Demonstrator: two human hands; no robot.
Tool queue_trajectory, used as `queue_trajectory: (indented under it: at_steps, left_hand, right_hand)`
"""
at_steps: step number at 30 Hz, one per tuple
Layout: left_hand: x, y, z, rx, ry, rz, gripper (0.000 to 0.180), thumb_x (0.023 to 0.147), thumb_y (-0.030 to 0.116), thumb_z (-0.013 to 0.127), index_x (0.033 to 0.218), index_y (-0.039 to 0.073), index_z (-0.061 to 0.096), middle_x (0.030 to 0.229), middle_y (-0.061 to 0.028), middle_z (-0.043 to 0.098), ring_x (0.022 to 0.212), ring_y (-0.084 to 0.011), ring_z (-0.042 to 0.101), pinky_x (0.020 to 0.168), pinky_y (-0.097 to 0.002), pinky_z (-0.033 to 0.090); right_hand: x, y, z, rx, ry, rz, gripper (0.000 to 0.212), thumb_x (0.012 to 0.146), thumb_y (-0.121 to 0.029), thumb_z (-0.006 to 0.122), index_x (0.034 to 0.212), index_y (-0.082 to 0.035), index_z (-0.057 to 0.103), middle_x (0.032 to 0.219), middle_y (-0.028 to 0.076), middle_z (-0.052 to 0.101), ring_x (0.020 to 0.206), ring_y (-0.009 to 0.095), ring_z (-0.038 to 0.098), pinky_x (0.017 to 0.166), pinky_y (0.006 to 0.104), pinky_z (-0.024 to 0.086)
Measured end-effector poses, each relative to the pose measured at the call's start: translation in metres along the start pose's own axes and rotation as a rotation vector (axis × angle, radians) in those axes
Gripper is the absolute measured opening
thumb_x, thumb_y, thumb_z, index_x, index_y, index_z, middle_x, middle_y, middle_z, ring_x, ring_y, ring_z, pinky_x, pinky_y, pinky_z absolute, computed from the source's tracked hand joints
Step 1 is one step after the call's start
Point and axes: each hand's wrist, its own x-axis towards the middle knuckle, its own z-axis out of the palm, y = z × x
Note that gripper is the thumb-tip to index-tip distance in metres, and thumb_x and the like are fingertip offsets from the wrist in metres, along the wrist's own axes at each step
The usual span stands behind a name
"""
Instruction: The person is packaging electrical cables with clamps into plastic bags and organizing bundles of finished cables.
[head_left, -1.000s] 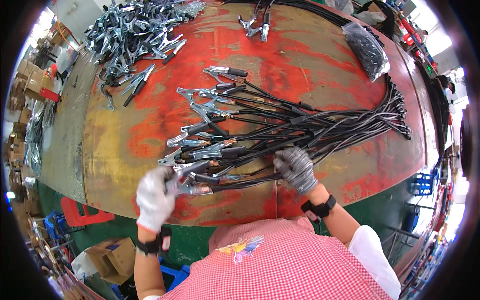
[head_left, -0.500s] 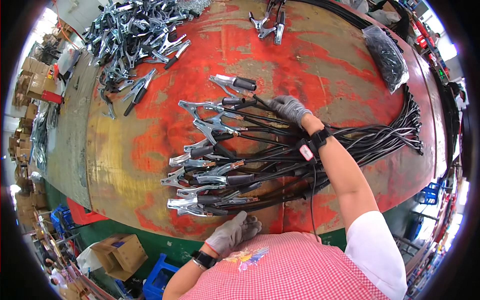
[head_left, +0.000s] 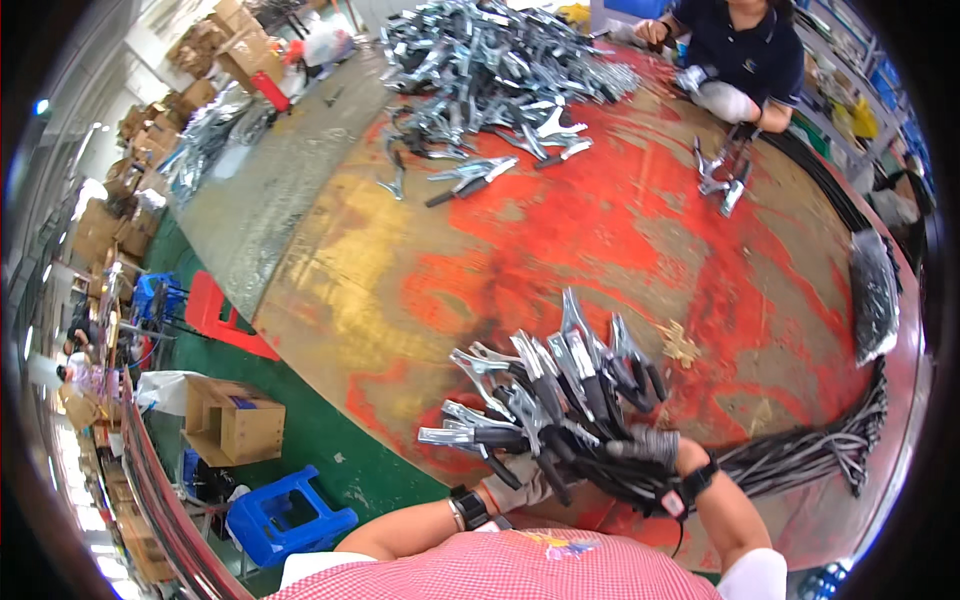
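Observation:
A bunch of silver metal clamps (head_left: 545, 375) with black handles is gathered near the table's front edge, their jaws fanned away from me. Black cables (head_left: 620, 487) run from the handles towards the right. My right hand (head_left: 645, 446), in a grey glove, is closed around the bunch on its right side, where cables meet handles. From the left, my gloved left hand (head_left: 520, 480) presses against the bunch's near side. Its fingers pass under the handles and are partly hidden.
A large heap of clamps (head_left: 490, 65) lies at the far side of the table (head_left: 400, 300). Across it, a person in a dark shirt (head_left: 745, 50) handles more clamps (head_left: 722, 172). A plastic-wrapped black pack (head_left: 873, 300) lies right. A blue stool (head_left: 290, 510) and open carton (head_left: 232, 420) stand left.
The clamps, spread flat before, are now drawn together and nearer me. My right hand has moved in and closed on the bunch; my left has reached it. The view has turned, showing the other person.

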Motion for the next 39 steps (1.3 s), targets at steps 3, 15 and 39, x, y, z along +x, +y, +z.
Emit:
queue_trajectory:
  at_steps: [3, 15, 39]
  left_hand:
    - [-0.010, 0.017, -0.008, -0.603, 0.245, -0.240, 0.030, 0.095, 0.022, 0.048, 0.120, 0.008, 0.052, 0.126, -0.0177, 0.052, 0.099, -0.0207, 0.061, 0.079, -0.0277, 0.054]
    - [-0.095, 0.118, -0.087, -0.071, 0.264, -0.071, 0.027, 0.093, 0.011, 0.043, 0.115, 0.001, 0.056, 0.111, -0.0095, 0.062, 0.104, -0.0190, 0.059, 0.093, -0.0321, 0.045]
    - [-0.241, 0.427, -0.319, -0.156, 0.163, 0.156, 0.037, 0.075, 0.021, 0.069, 0.103, -0.001, 0.060, 0.089, -0.0138, 0.065, 0.074, -0.0259, 0.065, 0.068, -0.0404, 0.056]
  right_hand:
    - [0.004, -0.026, 0.030, 0.186, -0.020, 0.188, 0.063, 0.080, -0.037, 0.070, 0.128, -0.004, 0.048, 0.117, 0.004, 0.057, 0.108, 0.016, 0.049, 0.095, 0.0294, 0.038]
    - [0.106, -0.121, 0.118, -0.011, 0.050, -0.008, 0.067, 0.072, -0.031, 0.079, 0.125, -0.003, 0.049, 0.113, 0.005, 0.060, 0.104, 0.014, 0.052, 0.094, 0.0296, 0.041]
    - [0.421, -0.306, 0.335, -0.232, 0.323, -0.112, 0.053, 0.070, -0.019, 0.080, 0.113, 0.001, 0.057, 0.103, 0.005, 0.064, 0.094, 0.010, 0.055, 0.085, 0.0281, 0.046]
